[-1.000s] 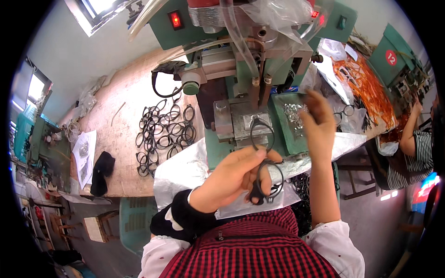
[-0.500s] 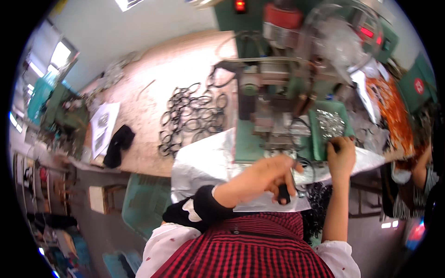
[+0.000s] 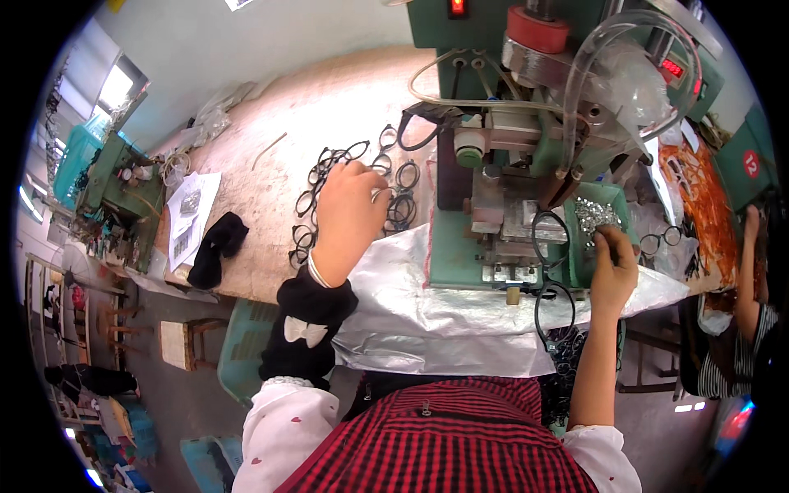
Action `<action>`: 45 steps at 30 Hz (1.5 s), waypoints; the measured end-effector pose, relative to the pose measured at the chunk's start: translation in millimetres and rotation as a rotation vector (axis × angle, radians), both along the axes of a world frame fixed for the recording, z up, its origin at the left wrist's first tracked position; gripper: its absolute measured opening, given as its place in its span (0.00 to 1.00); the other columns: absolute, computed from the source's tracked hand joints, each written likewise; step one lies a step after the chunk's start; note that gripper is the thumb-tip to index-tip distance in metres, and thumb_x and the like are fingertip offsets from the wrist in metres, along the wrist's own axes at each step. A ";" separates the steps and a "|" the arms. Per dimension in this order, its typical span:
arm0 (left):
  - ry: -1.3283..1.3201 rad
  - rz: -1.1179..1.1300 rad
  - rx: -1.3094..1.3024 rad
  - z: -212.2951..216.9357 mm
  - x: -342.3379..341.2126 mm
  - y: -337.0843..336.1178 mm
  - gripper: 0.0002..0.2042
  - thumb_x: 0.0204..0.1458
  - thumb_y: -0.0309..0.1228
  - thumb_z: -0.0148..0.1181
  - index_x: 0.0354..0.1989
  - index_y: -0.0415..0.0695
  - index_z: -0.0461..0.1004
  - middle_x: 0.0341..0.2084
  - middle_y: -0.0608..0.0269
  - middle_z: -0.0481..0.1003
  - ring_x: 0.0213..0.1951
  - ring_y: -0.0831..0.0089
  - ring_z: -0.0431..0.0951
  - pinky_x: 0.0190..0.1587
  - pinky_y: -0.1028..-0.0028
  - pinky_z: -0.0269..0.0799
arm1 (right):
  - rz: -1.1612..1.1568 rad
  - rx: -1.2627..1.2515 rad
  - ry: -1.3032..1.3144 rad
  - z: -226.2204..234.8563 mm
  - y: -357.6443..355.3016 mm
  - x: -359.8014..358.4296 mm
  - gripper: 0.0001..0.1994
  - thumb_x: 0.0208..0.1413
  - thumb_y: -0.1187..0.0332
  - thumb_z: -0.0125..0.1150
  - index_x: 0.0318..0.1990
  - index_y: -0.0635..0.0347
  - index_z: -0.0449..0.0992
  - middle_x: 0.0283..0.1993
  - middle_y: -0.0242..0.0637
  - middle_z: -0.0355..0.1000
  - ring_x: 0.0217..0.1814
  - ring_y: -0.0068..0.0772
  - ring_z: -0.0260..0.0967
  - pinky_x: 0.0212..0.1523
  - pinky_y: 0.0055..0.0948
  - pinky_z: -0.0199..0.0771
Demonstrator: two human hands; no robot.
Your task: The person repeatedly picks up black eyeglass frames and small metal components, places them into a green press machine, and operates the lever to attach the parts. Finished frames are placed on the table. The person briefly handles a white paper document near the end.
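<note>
Closest to me, a dark eyeglass frame (image 3: 545,275) stands on end in front of the green machine (image 3: 448,246), one round rim above the other, the lower one over a silver sheet (image 3: 444,329); I can't make out lenses or what supports it. Just beside it, my right hand (image 3: 615,275) has thumb and fingertips nearly together at the green tray (image 3: 581,264) of small shiny pieces (image 3: 596,215); whether it pinches one, I can't tell. My left hand (image 3: 352,205), fingers bent and slightly spread, covers part of the jumbled dark frames (image 3: 401,215), so any hold is hidden. Left of them I have open wooden tabletop (image 3: 271,181) as far as a black cloth (image 3: 215,251). The upper picture edge cuts off the machine's top.
</note>
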State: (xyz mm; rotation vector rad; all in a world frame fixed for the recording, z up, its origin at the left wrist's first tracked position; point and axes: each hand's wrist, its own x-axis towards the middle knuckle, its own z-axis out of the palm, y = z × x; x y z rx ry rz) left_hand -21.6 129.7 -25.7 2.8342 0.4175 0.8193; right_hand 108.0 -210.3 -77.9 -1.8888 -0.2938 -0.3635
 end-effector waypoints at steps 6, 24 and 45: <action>0.204 0.154 0.117 -87.7 3.4 17.6 0.10 0.47 0.34 0.62 0.22 0.40 0.79 0.26 0.53 0.73 0.36 0.55 0.73 0.37 0.60 0.70 | -0.153 -0.220 -0.099 -22.2 -53.7 -23.1 0.06 0.53 0.79 0.60 0.39 0.66 0.78 0.37 0.35 0.75 0.40 0.25 0.71 0.45 0.24 0.69; 0.002 0.186 -0.383 -74.2 -27.3 13.1 0.06 0.47 0.26 0.64 0.33 0.41 0.77 0.29 0.59 0.79 0.31 0.65 0.79 0.33 0.70 0.72 | 0.371 0.449 0.139 58.7 64.8 -12.7 0.18 0.49 0.81 0.63 0.50 0.65 0.72 0.34 0.32 0.74 0.41 0.19 0.69 0.46 0.20 0.67; 0.491 -0.534 -2.083 42.1 7.0 -157.7 0.17 0.66 0.40 0.41 0.47 0.37 0.68 0.18 0.54 0.74 0.13 0.72 0.70 0.14 0.77 0.65 | -0.024 0.285 -0.026 16.6 -24.3 41.3 0.20 0.52 0.78 0.59 0.55 0.63 0.72 0.49 0.38 0.73 0.50 0.29 0.71 0.54 0.27 0.68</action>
